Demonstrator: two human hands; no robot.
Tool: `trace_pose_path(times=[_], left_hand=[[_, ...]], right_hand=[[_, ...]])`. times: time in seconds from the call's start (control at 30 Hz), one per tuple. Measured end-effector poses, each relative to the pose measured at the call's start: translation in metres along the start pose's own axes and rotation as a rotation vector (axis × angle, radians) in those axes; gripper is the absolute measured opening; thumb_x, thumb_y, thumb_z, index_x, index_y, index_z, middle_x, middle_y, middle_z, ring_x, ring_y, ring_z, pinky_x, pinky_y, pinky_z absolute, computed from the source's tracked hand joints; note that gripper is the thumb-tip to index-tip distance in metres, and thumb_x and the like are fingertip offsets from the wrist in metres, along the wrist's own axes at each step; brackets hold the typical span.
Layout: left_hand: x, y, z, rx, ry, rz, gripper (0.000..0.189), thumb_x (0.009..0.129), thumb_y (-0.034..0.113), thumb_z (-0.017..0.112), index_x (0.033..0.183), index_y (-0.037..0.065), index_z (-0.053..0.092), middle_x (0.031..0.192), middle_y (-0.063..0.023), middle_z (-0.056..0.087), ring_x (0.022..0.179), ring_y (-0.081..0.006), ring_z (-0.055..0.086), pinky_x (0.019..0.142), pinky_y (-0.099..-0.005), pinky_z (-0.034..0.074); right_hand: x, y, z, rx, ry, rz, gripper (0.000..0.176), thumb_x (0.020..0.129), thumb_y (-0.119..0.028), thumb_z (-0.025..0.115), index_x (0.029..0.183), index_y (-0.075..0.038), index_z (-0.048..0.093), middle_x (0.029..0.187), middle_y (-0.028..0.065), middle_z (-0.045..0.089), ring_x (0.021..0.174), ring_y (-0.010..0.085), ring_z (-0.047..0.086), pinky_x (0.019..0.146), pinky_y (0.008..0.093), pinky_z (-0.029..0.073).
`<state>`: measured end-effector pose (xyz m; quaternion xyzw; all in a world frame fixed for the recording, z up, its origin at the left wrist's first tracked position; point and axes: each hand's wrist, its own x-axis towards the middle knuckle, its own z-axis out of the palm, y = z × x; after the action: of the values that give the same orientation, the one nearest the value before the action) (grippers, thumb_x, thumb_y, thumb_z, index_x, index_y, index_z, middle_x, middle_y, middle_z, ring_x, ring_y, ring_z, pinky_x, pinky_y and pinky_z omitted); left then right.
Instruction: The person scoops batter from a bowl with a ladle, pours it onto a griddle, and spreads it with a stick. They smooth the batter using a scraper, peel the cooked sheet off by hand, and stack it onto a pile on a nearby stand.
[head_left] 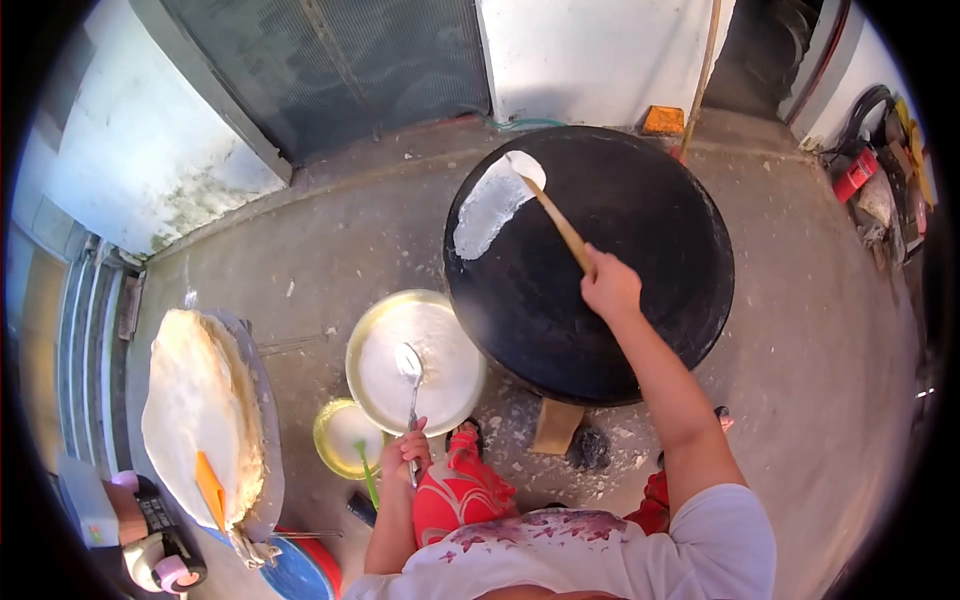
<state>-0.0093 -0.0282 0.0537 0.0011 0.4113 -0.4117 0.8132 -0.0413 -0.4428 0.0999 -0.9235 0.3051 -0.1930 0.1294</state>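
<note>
My right hand (611, 285) is closed round the handle of a wooden batter spreader (562, 224). Its far end rests in a streak of white batter (490, 215) at the left of a large round black griddle (630, 190). In my left hand (405, 453) is a metal ladle (411, 375), fingers wrapped round its handle. The ladle's bowl is over a wide pale basin (357, 370) of white batter, left of the griddle. Nearer my left arm stands a smaller yellow-rimmed bowl (322, 440) with white liquid and a green-handled utensil (368, 475).
To the left, a tall stack of thin pancakes (190, 380) lies on a round board (262, 470), an orange scraper (209, 487) on top. Below it stands a blue-and-red bucket (305, 568). A brown block (556, 427) sits at the griddle's near edge. White walls stand behind.
</note>
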Motion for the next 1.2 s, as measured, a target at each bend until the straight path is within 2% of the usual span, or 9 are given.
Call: trace_pose_path(times=[0.17, 0.3, 0.4, 0.57, 0.7, 0.87, 0.97, 1.1, 1.2], left_hand=[[0.006, 0.002, -0.003, 0.034, 0.016, 0.027, 0.03, 0.084, 0.002, 0.036, 0.112, -0.007, 0.043, 0.065, -0.0034, 0.043, 0.046, -0.0088, 0.038, 0.038, -0.0195, 0.033], [0.002, 0.002, 0.002, 0.032, 0.056, 0.028, 0.03, 0.084, 0.002, 0.035, 0.112, -0.006, 0.043, 0.065, -0.0035, 0.043, 0.046, -0.0088, 0.038, 0.037, -0.0196, 0.033], [0.005, 0.005, -0.002, 0.045, 0.046, 0.038, 0.03, 0.084, 0.002, 0.035, 0.112, -0.006, 0.044, 0.065, -0.0036, 0.043, 0.046, -0.0088, 0.039, 0.037, -0.0195, 0.033], [0.005, 0.002, -0.001, 0.017, 0.063, 0.021, 0.029, 0.085, 0.002, 0.035, 0.111, -0.006, 0.044, 0.065, -0.0029, 0.042, 0.046, -0.0087, 0.038, 0.038, -0.0196, 0.034], [0.008, 0.007, -0.002, 0.062, 0.075, 0.029, 0.028, 0.085, 0.003, 0.035, 0.109, -0.006, 0.045, 0.064, -0.0027, 0.043, 0.046, -0.0086, 0.039, 0.038, -0.0197, 0.034], [0.006, 0.002, -0.001, 0.061, 0.092, 0.034, 0.027, 0.085, 0.005, 0.036, 0.108, -0.006, 0.045, 0.065, -0.003, 0.043, 0.046, -0.0084, 0.039, 0.038, -0.0197, 0.034], [0.005, 0.007, 0.001, 0.06, 0.088, 0.033, 0.026, 0.085, 0.005, 0.036, 0.107, -0.007, 0.046, 0.065, -0.003, 0.043, 0.046, -0.0084, 0.039, 0.037, -0.0199, 0.034], [0.01, 0.008, 0.0, 0.065, 0.109, 0.063, 0.026, 0.085, 0.003, 0.036, 0.107, -0.007, 0.046, 0.066, -0.003, 0.044, 0.046, -0.0086, 0.039, 0.037, -0.02, 0.034], [0.009, 0.009, -0.003, 0.072, 0.114, 0.039, 0.026, 0.084, 0.003, 0.036, 0.107, -0.006, 0.046, 0.066, -0.0028, 0.044, 0.046, -0.0085, 0.039, 0.038, -0.0198, 0.034]], right_hand=[[-0.005, -0.041, -0.013, -0.116, -0.144, -0.164, 0.048, 0.067, -0.011, 0.057, 0.114, -0.012, 0.051, 0.084, 0.0099, 0.056, 0.076, 0.0266, 0.059, 0.065, 0.0381, 0.048], [0.028, -0.001, -0.007, -0.196, -0.09, 0.029, 0.048, 0.068, -0.013, 0.056, 0.115, -0.011, 0.051, 0.085, 0.0102, 0.056, 0.08, 0.0263, 0.059, 0.068, 0.0376, 0.048], [-0.011, -0.004, 0.007, 0.205, 0.01, 0.07, 0.043, 0.069, -0.015, 0.053, 0.111, -0.013, 0.056, 0.092, 0.0105, 0.057, 0.088, 0.0254, 0.058, 0.076, 0.0375, 0.047], [0.016, 0.018, -0.021, -0.187, -0.047, 0.08, 0.043, 0.073, -0.01, 0.051, 0.116, -0.015, 0.05, 0.084, 0.0114, 0.055, 0.078, 0.0285, 0.059, 0.066, 0.0399, 0.048], [0.01, 0.006, 0.0, 0.121, -0.041, 0.198, 0.049, 0.069, -0.011, 0.052, 0.118, -0.014, 0.049, 0.089, 0.0124, 0.057, 0.087, 0.0278, 0.058, 0.073, 0.0382, 0.047], [0.041, -0.005, -0.019, -0.305, -0.123, 0.107, 0.044, 0.069, -0.011, 0.057, 0.112, -0.01, 0.046, 0.091, 0.0102, 0.056, 0.08, 0.0277, 0.059, 0.068, 0.0383, 0.049], [0.031, 0.023, -0.019, -0.061, -0.048, 0.226, 0.048, 0.067, -0.01, 0.056, 0.115, -0.01, 0.05, 0.092, 0.0122, 0.056, 0.081, 0.0298, 0.059, 0.069, 0.0388, 0.048], [-0.027, 0.0, -0.026, 0.127, -0.018, -0.015, 0.046, 0.066, -0.012, 0.053, 0.112, -0.011, 0.054, 0.088, 0.0135, 0.055, 0.08, 0.029, 0.059, 0.071, 0.0381, 0.048], [-0.001, 0.034, -0.024, -0.259, -0.067, 0.095, 0.05, 0.072, -0.009, 0.053, 0.122, -0.014, 0.044, 0.084, 0.0093, 0.053, 0.077, 0.0297, 0.058, 0.067, 0.0386, 0.048]])
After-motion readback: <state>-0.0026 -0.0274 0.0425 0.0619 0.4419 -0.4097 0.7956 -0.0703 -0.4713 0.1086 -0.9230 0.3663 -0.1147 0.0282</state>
